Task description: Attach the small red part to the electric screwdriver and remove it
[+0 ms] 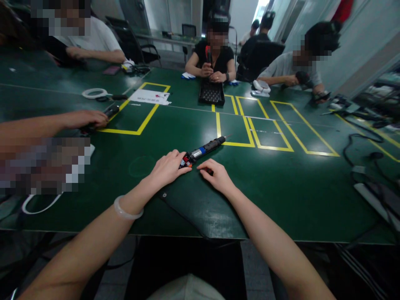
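An electric screwdriver lies slanted on the green table, its thin bit pointing away to the right. Its rear part looks uncovered, with red and black inner parts and a silver section with a blue band. My left hand is closed over that rear end, thumb on the near side, hiding part of it. Just right of it, my right hand has thumb and fingers curled together, apart from the screwdriver. Something small and dark shows within those fingers, too hidden to name.
Yellow tape rectangles mark the green table. A black tray stands ahead, near a seated person. At left, another person's hand holds a dark tool by a paper sheet. Black cables lie at right.
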Motion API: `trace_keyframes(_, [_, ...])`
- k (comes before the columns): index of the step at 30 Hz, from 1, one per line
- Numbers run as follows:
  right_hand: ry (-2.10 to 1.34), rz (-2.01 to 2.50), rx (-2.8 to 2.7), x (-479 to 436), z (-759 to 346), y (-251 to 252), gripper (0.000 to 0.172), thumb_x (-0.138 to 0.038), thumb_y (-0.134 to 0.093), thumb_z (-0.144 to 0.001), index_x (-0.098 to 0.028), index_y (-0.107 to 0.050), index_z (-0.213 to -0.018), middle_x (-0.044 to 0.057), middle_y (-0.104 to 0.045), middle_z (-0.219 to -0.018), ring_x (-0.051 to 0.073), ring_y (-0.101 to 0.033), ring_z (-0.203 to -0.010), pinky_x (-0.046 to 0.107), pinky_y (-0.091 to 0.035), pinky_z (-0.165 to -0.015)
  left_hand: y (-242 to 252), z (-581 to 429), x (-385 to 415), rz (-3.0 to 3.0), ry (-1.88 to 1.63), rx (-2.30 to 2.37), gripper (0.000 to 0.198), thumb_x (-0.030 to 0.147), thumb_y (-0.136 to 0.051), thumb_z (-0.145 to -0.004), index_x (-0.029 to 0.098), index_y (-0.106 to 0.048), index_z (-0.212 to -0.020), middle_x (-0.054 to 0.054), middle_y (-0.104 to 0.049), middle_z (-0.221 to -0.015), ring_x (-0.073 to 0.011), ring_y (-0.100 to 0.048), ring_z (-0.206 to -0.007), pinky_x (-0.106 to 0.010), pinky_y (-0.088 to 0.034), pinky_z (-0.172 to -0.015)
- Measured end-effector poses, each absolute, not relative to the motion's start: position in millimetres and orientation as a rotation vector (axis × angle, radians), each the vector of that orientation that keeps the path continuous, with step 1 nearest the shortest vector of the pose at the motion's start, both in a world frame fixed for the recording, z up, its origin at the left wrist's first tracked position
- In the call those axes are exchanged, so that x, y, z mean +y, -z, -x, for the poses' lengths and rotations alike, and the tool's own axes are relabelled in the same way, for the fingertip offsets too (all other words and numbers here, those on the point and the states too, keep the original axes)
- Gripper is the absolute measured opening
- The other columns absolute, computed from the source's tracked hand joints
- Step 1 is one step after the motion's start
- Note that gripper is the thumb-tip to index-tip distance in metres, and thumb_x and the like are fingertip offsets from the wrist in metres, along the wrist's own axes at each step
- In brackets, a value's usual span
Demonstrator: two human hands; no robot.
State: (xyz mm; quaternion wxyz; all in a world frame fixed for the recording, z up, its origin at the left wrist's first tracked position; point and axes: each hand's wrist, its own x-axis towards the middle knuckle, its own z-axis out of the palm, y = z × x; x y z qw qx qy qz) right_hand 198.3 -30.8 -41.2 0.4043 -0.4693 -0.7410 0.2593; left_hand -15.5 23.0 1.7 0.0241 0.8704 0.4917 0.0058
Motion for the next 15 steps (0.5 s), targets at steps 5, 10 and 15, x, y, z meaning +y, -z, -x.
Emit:
trace_keyframes(5, [-0.674, 1.198, -1.872, -31, -200, 39, 0.013, -0.012, -0.061, -0.089, -0.019, -0.07, -0.095, 0.004, -0.065, -0.093, 0.014, -0.06, -0.078, 0.026, -0.048, -0.071, -2, 37, 37, -2.694, 0.024, 1.501, 0.061, 0.057, -0.052, -0.095, 0.02, -0.048, -0.143, -0.014, -0.057, -0.123, -0.03, -0.059, -0.107, -0.035, -0.047, -0.082])
trace_keyframes(10, [-0.685, 1.208, -1.868, -32, -201, 37, 0.011, -0.014, -0.061, -0.09, -0.019, -0.07, -0.093, 0.003, -0.064, -0.092, 0.014, -0.061, -0.078, 0.026, -0.048, -0.072, 2, 70, 61, -2.637, 0.042, 1.509, 0.068, 0.062, -0.047, -0.094, 0.023, -0.044, -0.148, -0.014, -0.055, -0.128, -0.0316, -0.056, -0.113, -0.035, -0.047, -0.082])
trace_keyframes(15, [-0.689, 1.223, -1.877, -32, -202, 39, 0.011, -0.015, -0.06, -0.09, -0.02, -0.07, -0.093, 0.003, -0.064, -0.091, 0.014, -0.06, -0.078, 0.026, -0.047, -0.073, 3, 110, 87, -2.452, 0.041, 1.652, 0.069, 0.066, -0.049, -0.09, 0.024, -0.05, -0.145, -0.014, -0.059, -0.119, -0.0325, -0.058, -0.109, -0.036, -0.047, -0.084])
